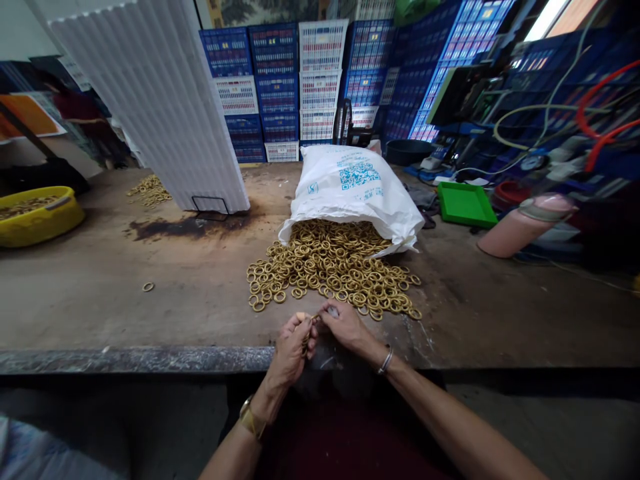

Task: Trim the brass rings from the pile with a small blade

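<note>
Brass-coloured rings [340, 267] spill in a heap from the open mouth of a white sack [350, 180] lying on the table [200, 320]. My left hand [294, 343], with a gold watch on its wrist, is closed around several rings near the table's front edge. Beside it my right hand [347, 327] pinches at a ring between the two hands, fingertips close to the left ones. One loose ring [149, 287] lies apart at the left.
A yellow tub [40, 217] stands far left, near a corrugated white panel [155, 100]. A green tray [466, 204] and a pink bottle [525, 225] are at the right. Stacked crates [280, 93] stand behind. A person [85, 117] is at the far left.
</note>
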The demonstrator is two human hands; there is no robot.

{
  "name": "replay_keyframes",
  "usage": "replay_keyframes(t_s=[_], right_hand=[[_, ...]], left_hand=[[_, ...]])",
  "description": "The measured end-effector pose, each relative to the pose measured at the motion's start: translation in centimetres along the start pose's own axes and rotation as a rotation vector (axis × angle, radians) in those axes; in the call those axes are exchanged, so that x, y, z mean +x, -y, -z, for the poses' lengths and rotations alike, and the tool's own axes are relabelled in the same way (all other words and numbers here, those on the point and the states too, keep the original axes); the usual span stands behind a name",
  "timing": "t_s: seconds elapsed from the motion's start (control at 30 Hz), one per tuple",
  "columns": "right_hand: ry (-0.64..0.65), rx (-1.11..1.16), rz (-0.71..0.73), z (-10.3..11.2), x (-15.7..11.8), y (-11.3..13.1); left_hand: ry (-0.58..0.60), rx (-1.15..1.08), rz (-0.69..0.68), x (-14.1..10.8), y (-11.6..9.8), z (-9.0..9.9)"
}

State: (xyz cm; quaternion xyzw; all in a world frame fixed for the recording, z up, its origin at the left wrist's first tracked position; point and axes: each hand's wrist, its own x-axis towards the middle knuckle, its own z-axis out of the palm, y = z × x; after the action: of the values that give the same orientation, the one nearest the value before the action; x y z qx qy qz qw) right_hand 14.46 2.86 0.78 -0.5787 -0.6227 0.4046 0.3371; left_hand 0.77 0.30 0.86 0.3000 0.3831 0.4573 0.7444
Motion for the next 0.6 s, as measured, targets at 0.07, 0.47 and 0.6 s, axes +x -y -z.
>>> replay_keyframes(t_s=[0.07,0.47,0.6], right_hand=[[0.049,-0.127,0.129,0.0,-0.4,-0.2],[0.212,-0.242,0.254,0.1,-1.0,0.3],[0.294,-0.335,0.250,0.5,-0.7,0.3]], left_hand=[[-0.007,0.004,-0.014,0.0,0.0,0.0],[-0.030,0.107,-0.095,0.2,0.5,0.4],[-0.005,0.150,-0.118,-0.1,0.6,0.7]])
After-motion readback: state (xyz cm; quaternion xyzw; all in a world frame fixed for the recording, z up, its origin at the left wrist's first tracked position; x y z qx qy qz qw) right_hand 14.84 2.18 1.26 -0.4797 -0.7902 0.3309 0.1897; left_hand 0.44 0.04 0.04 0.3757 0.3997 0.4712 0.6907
